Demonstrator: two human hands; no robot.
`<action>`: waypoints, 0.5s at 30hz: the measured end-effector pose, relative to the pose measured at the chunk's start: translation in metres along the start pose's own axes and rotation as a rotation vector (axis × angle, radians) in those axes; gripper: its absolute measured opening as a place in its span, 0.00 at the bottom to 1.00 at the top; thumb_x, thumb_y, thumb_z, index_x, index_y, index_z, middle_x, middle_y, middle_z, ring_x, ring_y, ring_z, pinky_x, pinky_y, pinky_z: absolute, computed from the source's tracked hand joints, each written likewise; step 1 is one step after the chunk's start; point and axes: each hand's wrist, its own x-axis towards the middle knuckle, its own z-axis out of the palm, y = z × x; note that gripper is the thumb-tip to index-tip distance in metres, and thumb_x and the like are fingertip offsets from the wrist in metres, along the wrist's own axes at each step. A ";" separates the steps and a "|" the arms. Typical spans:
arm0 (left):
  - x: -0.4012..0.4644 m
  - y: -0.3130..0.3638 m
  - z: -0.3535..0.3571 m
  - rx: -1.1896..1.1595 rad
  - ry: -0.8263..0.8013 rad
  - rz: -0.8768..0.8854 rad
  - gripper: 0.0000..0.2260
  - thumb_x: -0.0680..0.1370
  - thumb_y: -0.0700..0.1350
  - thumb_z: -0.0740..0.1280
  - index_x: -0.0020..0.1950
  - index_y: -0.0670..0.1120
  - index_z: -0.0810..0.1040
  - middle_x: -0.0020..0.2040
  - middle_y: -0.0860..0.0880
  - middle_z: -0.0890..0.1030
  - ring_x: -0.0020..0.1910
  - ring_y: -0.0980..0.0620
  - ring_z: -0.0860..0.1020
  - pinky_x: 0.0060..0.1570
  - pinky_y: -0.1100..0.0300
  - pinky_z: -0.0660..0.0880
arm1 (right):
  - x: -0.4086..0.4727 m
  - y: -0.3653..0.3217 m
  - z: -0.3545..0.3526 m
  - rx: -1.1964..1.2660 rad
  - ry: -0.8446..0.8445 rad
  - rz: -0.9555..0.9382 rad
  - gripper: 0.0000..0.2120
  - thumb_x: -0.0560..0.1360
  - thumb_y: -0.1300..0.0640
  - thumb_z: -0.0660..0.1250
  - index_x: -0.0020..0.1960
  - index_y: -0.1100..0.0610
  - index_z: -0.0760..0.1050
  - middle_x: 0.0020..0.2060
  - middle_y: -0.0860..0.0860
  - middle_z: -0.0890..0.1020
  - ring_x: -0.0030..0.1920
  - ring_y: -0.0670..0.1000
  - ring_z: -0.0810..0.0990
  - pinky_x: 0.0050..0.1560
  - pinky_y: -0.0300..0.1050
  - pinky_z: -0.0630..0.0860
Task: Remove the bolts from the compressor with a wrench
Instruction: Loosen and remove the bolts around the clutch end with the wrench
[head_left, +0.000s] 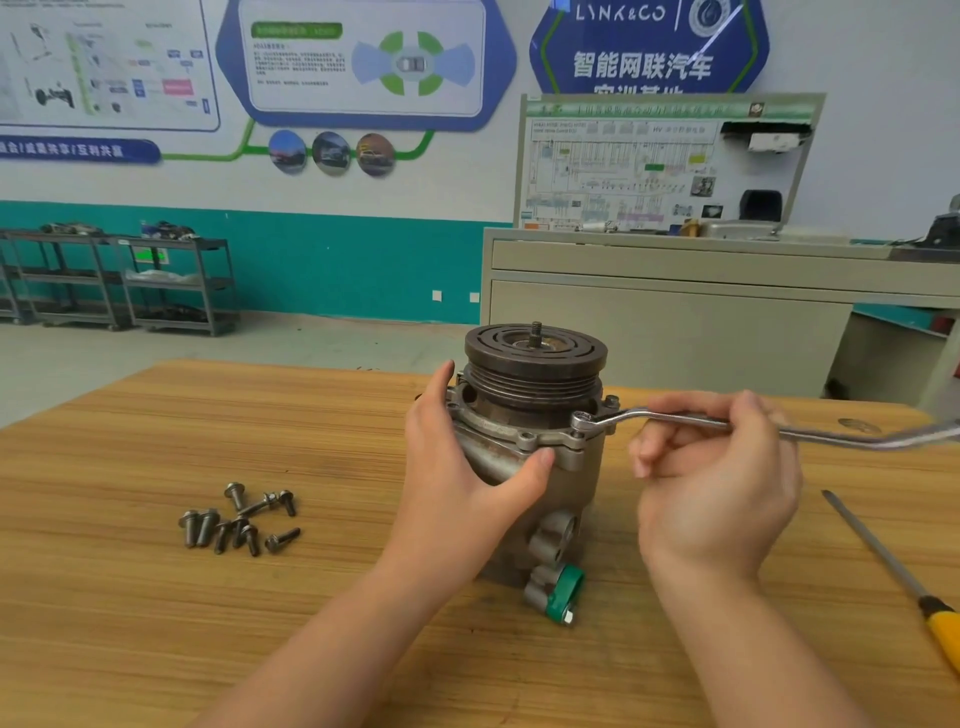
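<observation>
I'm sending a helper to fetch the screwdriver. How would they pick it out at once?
Start at the compressor standing on the wooden table. Look right, past the right hand, to the table's edge. The screwdriver lies alone there, with a yellow handle, unlike the all-metal wrench.

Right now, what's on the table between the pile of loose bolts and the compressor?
Only the left hand and forearm, gripping the compressor; otherwise bare wood from the bolts, in the head view.
</observation>
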 end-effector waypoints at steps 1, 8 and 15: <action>0.000 0.000 0.000 -0.001 -0.001 -0.003 0.43 0.67 0.59 0.74 0.72 0.66 0.48 0.61 0.75 0.57 0.61 0.80 0.58 0.63 0.70 0.60 | 0.009 0.000 -0.002 0.069 0.014 0.174 0.18 0.81 0.59 0.53 0.35 0.58 0.72 0.28 0.57 0.78 0.21 0.51 0.70 0.24 0.36 0.65; -0.001 0.000 -0.001 -0.001 -0.012 -0.003 0.43 0.67 0.59 0.75 0.71 0.67 0.48 0.60 0.76 0.56 0.61 0.80 0.58 0.60 0.73 0.60 | 0.030 -0.015 -0.006 0.181 -0.037 0.247 0.13 0.83 0.52 0.55 0.43 0.57 0.68 0.33 0.54 0.83 0.28 0.49 0.78 0.29 0.38 0.75; 0.000 0.002 0.000 0.010 0.000 -0.009 0.44 0.66 0.60 0.73 0.73 0.65 0.48 0.61 0.70 0.59 0.62 0.79 0.58 0.60 0.74 0.60 | -0.001 -0.010 0.001 -0.323 -0.235 -0.492 0.07 0.82 0.46 0.57 0.45 0.41 0.69 0.35 0.47 0.81 0.26 0.47 0.78 0.27 0.41 0.74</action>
